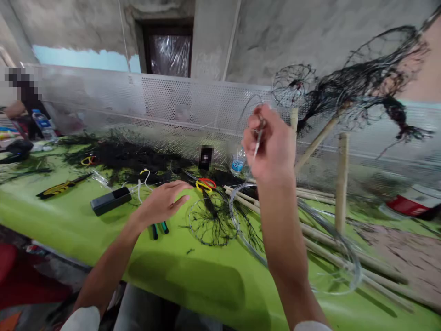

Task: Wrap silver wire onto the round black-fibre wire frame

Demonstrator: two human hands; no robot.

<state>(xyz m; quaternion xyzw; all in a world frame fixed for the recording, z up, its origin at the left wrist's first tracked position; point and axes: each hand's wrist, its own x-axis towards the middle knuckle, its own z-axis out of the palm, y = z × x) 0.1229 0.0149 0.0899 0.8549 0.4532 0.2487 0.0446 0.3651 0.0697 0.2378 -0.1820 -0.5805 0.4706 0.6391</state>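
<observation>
My right hand [270,142] is raised above the table, its fingers closed around a thin clear line [257,145] that arcs up and to the left. My left hand [167,200] hovers low over the table with fingers stretched out, and I see nothing in it. Under its wrist show the black and teal handles of pliers [159,229]. Just past the left fingertips lie scissors [206,184] with red and yellow handles. A round hoop with black netting [213,220] rests between the hands. A coil of clear line [237,220] lies beside it, partly hidden by my right forearm.
Wooden sticks [344,257] lie at right, near an upright post [342,184]. Black netting [361,87] hangs above them. At left are a yellow-black cutter [64,186], a black box [110,201] and a bottle [43,124]. A perforated screen [168,101] backs the green table [161,276].
</observation>
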